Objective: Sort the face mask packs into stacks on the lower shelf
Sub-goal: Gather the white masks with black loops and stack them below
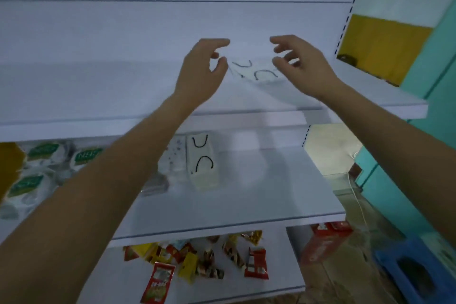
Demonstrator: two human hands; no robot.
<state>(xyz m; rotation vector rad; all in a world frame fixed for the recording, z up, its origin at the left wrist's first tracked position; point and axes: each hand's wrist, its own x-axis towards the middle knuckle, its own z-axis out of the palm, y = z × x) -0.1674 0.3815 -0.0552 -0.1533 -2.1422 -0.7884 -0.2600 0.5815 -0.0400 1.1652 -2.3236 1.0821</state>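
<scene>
On the upper shelf (98, 96), a clear mask pack (256, 73) (black ear loops showing) lies flat between both hands: left hand (199, 74) and right hand (301, 66) flank it, each grip spread, not touching; a stack (203, 165) stands below that shelf.

— Where are the arms?

— Both reach up and away, bare forearms rising from the near corners and drawing closer together toward the far middle.

— And the left hand (201, 71)?

— Raised, palm turned right, fingers spread and loosely curled, thumb apart, gripping nothing.

— The right hand (299, 63)?

— Level with it and just to its right, palm turned left, fingers likewise curled and parted. The two hands face each other, apart.
</scene>
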